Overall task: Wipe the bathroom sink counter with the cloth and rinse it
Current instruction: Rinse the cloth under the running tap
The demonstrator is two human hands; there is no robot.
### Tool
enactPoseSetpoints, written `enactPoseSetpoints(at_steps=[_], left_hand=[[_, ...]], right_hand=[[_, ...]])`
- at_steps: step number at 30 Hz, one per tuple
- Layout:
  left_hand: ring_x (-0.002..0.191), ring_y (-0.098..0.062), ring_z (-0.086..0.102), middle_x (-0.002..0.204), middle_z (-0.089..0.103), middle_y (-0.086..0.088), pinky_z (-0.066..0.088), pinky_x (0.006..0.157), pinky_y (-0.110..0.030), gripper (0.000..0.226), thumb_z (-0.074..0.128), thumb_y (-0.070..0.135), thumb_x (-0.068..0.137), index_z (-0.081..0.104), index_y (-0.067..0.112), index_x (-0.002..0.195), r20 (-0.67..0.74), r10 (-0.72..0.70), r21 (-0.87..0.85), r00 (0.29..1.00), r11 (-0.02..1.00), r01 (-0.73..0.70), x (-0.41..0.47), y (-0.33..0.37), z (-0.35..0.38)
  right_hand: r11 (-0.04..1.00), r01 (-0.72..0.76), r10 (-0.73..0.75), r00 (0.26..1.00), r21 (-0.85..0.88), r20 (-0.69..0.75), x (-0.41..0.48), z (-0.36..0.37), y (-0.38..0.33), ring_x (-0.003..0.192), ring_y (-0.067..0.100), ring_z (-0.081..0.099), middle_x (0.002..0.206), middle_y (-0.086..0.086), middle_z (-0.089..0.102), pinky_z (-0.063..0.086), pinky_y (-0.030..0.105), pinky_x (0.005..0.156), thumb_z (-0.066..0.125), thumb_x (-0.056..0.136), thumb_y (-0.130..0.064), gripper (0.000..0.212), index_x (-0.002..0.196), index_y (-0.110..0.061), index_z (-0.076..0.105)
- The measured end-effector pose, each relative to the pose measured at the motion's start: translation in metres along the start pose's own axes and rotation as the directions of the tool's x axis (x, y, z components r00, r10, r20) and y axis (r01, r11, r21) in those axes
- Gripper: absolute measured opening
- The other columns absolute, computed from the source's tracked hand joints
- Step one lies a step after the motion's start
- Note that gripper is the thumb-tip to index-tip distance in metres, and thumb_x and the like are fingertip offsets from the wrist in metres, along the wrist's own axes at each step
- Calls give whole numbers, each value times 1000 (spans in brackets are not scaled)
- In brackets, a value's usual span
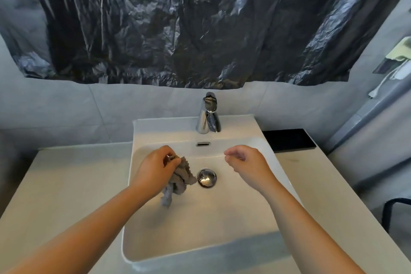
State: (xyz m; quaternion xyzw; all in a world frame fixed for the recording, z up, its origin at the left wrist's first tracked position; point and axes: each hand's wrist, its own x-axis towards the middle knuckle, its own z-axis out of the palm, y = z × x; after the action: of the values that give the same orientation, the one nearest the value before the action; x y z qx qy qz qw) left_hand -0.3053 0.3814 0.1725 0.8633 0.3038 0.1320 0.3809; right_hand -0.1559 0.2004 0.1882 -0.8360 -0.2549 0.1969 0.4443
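Observation:
A crumpled grey cloth (178,179) hangs over the white sink basin (222,218), held at its top by my left hand (153,168). The cloth's lower end dangles just left of the chrome drain plug (207,177). My right hand (244,161) hovers over the right part of the basin with loosely curled fingers and nothing in it. The chrome faucet (208,117) stands at the back of the sink; no water is visible running. The pale counter (62,184) runs on both sides of the basin.
A black flat object (289,140) lies on the counter at the back right. Black plastic sheeting (178,29) covers the wall above the faucet. Cloths hang from a rail (398,58) at the far right. A dark-edged item (395,209) sits beyond the counter's right edge.

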Motion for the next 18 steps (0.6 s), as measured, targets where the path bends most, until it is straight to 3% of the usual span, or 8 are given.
enactPoseSetpoints(at_steps=[6, 9, 11, 13, 15, 18], left_hand=[[72, -5, 54, 81, 60, 7, 37, 56, -12, 7, 57, 28, 92, 59, 22, 88, -77, -55, 82, 996, 995, 61, 27, 13, 14], [72, -4, 53, 84, 61, 6, 35, 56, -10, 8, 57, 29, 92, 60, 22, 90, -130, -102, 101, 986, 988, 115, 36, 20, 22], [71, -2, 53, 83, 60, 7, 35, 54, -9, 8, 57, 29, 92, 61, 22, 90, -166, -118, 118, 979, 983, 138, 39, 25, 27], [69, -1, 50, 79, 57, 10, 37, 53, -7, 9, 56, 28, 93, 61, 21, 91, -189, -131, 131, 973, 979, 157, 40, 29, 32], [67, -1, 48, 75, 54, 13, 38, 54, -4, 8, 56, 28, 93, 60, 20, 92, -200, -145, 139, 969, 975, 175, 40, 33, 38], [68, -1, 49, 76, 53, 14, 36, 53, -8, 10, 56, 29, 93, 61, 20, 94, -205, -180, 132, 962, 969, 209, 41, 34, 47]], right_hand=[[988, 141, -142, 990, -61, -4, 83, -11, -25, 87, 14, 63, 92, -3, 68, 51, 28, 72, 60, 90, -26, 10, 94, -22, 67], [975, 192, -189, 981, -111, 43, 110, -8, -40, 83, 10, 59, 91, -4, 65, 40, 16, 59, 60, 91, -34, 21, 100, -16, 65], [968, 193, -181, 980, -159, 85, 123, -5, -45, 74, 10, 56, 83, -4, 61, 37, 17, 55, 61, 89, -40, 27, 90, -14, 61], [980, 157, -138, 979, -124, 150, 134, -4, -48, 66, 13, 59, 75, 1, 66, 45, 25, 57, 62, 89, -39, 31, 72, -13, 57], [998, 45, -52, 972, 37, 228, 140, -4, -50, 66, 17, 62, 80, 10, 72, 55, 36, 71, 64, 88, -31, 31, 63, -13, 59], [995, -28, 1, 964, 96, 264, 147, -6, -51, 64, 16, 61, 80, 15, 73, 56, 36, 79, 66, 85, -25, 31, 57, -12, 63]])
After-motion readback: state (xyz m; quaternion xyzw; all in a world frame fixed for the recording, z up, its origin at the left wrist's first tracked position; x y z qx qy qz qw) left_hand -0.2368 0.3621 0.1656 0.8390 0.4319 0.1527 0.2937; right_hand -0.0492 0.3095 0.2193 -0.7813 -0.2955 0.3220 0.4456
